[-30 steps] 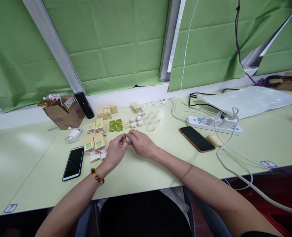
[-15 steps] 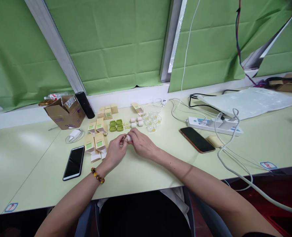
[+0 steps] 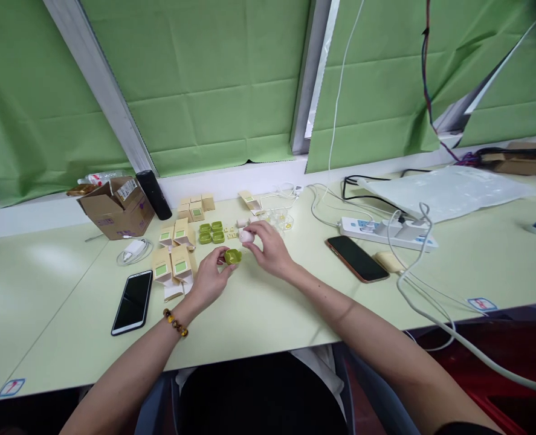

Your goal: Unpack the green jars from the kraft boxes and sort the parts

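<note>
The pale worktop (image 3: pixel 249 320) spans the view, a cardboard box (image 3: pixel 118 211) standing at its far left. The power strip (image 3: pixel 388 232) lies to the right, beyond the brown-edged phone (image 3: pixel 357 258). The person's right hand (image 3: pixel 270 249) is closed at the fingertips on a white piece, and the left hand (image 3: pixel 209 279) pinches a green cup. Small cartons (image 3: pixel 181 264) stand just beyond the left hand. The held green cup (image 3: pixel 232 257) is raised near the white piece (image 3: pixel 246 235), apart from it. Tiny yellow pieces (image 3: pixel 230 233) lie beside four other green cups (image 3: pixel 211 232).
</note>
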Motion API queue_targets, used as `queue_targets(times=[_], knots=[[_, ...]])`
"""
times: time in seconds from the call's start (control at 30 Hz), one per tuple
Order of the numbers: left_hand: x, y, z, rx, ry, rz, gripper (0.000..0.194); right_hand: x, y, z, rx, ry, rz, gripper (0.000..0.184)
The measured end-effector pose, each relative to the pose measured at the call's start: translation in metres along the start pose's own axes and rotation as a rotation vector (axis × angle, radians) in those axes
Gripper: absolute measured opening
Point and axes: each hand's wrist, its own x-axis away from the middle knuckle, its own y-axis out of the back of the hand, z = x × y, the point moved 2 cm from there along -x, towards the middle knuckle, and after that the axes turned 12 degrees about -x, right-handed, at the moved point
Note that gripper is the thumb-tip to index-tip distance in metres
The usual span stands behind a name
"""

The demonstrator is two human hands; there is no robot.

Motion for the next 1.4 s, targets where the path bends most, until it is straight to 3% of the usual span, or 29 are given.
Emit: queue_targets(times=[0.1, 0.23, 0.43, 0.97, 1.2, 1.3, 1.4], knots=[[0.000, -0.001, 0.004, -0.001, 0.033, -0.031, 0.039, -0.009, 0.013, -0.024, 0.191, -0.041, 0.054, 0.023], [0.000, 0.000, 0.006, -0.021, 0.054, -0.062, 0.043, -0.007, 0.013, -0.055, 0.367, -0.085, 0.175, 0.024], [0.002, 0.002, 0.000, -0.025, 0.031, -0.056, 0.038, 0.001, 0.003, -0.067, 0.469, -0.130, 0.214, 0.025], [0.004, 0.002, -0.002, -0.003, 0.035, -0.069, 0.041, 0.004, 0.007, -0.059, 0.454, -0.135, 0.159, 0.037], [0.003, 0.004, -0.003, 0.047, 0.014, -0.113, 0.044, 0.004, 0.024, -0.040, 0.354, -0.091, -0.004, 0.018], [0.002, 0.004, -0.001, 0.055, 0.024, -0.139, 0.045, 0.010, 0.019, -0.029, 0.249, -0.075, -0.029, 0.006], [0.001, 0.001, 0.003, 0.106, 0.016, -0.152, 0.047, 0.019, 0.005, -0.012, 0.073, -0.062, 0.001, 0.007]])
